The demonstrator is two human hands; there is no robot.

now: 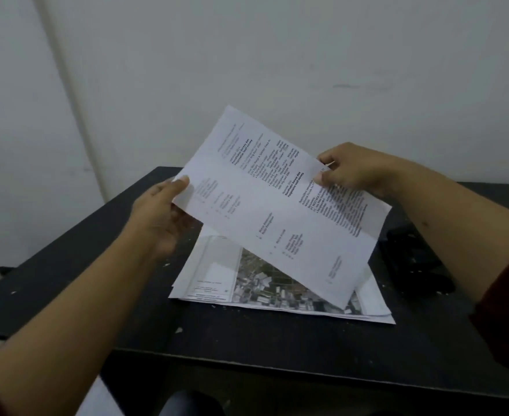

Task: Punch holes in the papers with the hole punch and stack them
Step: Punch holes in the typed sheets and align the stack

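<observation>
Both hands hold one printed sheet [277, 205] tilted in mid-frame: the left hand [160, 214] grips its left edge, thumb on top and fingers beneath, and the right hand [355, 172] pinches its upper right edge. Behind stands a pale wall [307, 55]. Below spreads a black table [247, 340], speckled with paper bits. On it, under the sheet, lies a paper stack [223, 280] topped by an aerial photo. At right lies the black hole punch [415, 259].
</observation>
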